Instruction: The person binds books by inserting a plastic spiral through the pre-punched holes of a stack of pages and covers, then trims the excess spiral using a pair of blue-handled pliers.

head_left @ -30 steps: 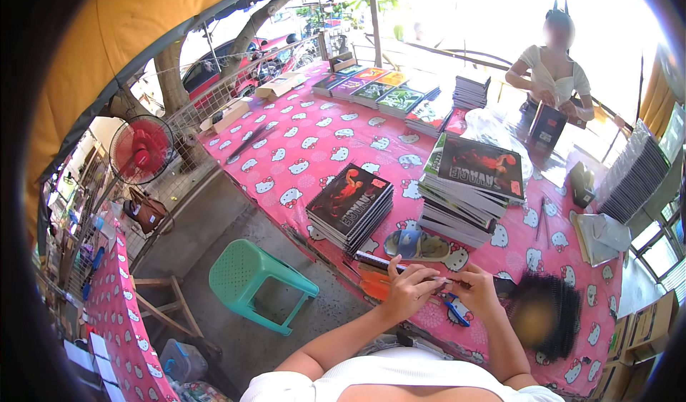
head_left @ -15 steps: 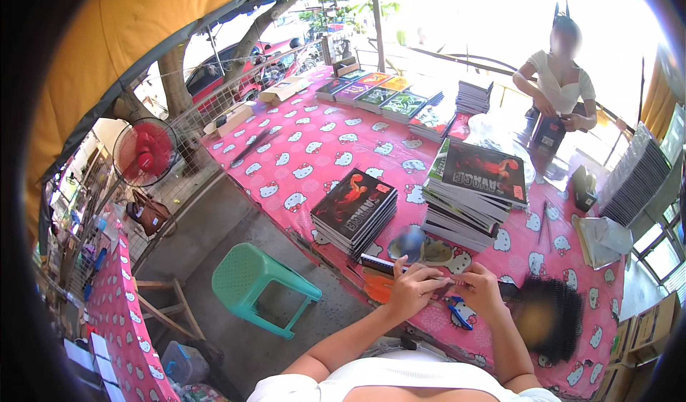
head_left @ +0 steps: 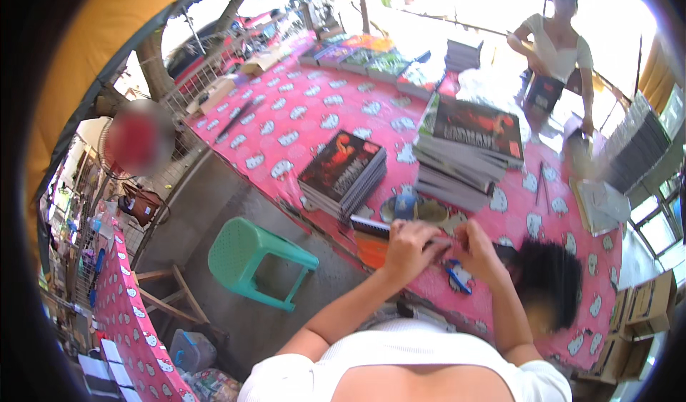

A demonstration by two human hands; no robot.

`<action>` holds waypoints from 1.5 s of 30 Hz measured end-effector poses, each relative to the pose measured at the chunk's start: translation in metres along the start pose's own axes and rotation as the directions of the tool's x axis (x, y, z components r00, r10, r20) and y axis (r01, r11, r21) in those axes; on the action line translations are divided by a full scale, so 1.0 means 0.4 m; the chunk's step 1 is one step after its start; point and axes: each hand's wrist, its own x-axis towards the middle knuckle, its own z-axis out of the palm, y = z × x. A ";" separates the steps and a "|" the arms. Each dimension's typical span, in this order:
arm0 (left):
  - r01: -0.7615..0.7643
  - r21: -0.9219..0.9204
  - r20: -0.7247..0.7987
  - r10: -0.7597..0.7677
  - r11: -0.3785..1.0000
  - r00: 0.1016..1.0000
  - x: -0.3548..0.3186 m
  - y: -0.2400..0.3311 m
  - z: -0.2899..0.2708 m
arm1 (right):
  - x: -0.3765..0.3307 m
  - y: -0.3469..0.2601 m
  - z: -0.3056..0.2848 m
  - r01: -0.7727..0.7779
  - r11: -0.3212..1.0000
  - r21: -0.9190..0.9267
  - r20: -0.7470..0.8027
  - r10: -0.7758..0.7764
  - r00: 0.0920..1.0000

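Close to the table's near edge lies a spiral-bound notebook (head_left: pixel 371 247) with an orange lower part and a dark strip along its binding. My left hand (head_left: pixel 410 250) is closed over its right end, fingers bent and pointing right. Beside it, my right hand (head_left: pixel 477 250) is raised with its fingers drawn together; whatever they pinch is too small and blurred to name. Just under my right hand rests a blue hand tool (head_left: pixel 458 276), possibly pliers. To its right sits a bundle of black binding coils (head_left: pixel 561 280).
A short stack of notebooks (head_left: pixel 343 170) and a taller, uneven stack (head_left: pixel 464 148) stand beyond my hands, near a small bowl (head_left: pixel 430 212). A co-worker (head_left: pixel 561 52) is at the far right. A green stool (head_left: pixel 261 259) stands left of the pink-covered table (head_left: pixel 271 141).
My right hand has lifted slightly away from my left. The co-worker, who had both hands at a dark book, now reaches one arm down toward a container. The whole view has shifted slightly.
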 end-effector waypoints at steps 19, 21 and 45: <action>0.007 0.056 0.005 -0.007 0.998 1.000 -0.008 -0.013 0.000 | -0.001 0.018 0.027 -0.094 0.994 -0.046 -0.009 0.094 0.996; 0.008 0.035 -0.006 -0.008 0.999 1.000 -0.007 -0.017 0.000 | 0.000 0.018 0.035 -0.080 0.996 -0.051 -0.041 0.078 0.996; -0.023 0.011 -0.046 0.023 1.000 0.999 -0.010 -0.008 -0.022 | -0.013 -0.021 0.039 -0.021 0.973 -0.230 -0.019 0.017 1.000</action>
